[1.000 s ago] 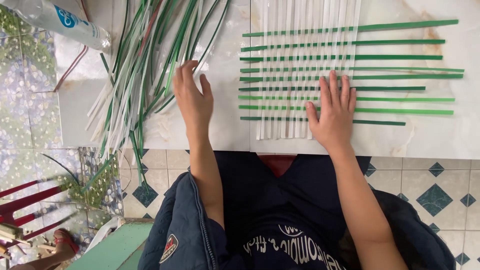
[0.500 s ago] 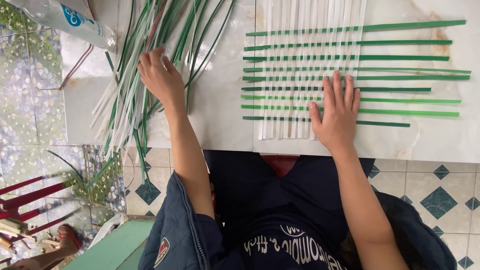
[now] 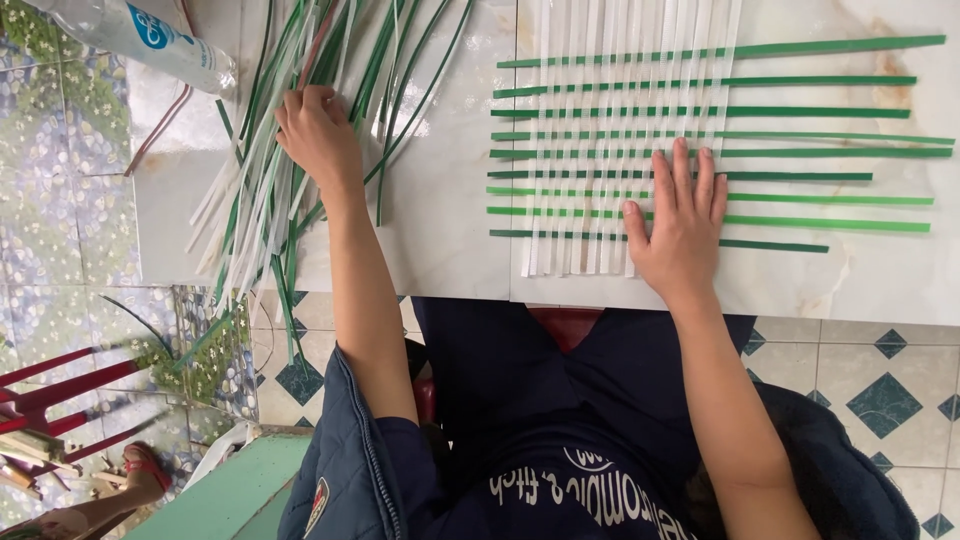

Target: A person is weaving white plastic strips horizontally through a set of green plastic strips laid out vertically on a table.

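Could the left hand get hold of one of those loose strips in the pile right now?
Probably yes: the left hand already rests on the pile of loose green and white strips, nothing lying between them, while the right hand presses the woven mat flat.

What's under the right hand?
The right hand lies flat on the woven mat of white and green strips, on the marble table. The weave beneath the palm is hidden.

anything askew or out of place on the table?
The loose strip pile under the left hand is splayed, and several strips hang over the table edge. The woven mat under the flat right hand looks even, though its green strips end raggedly.
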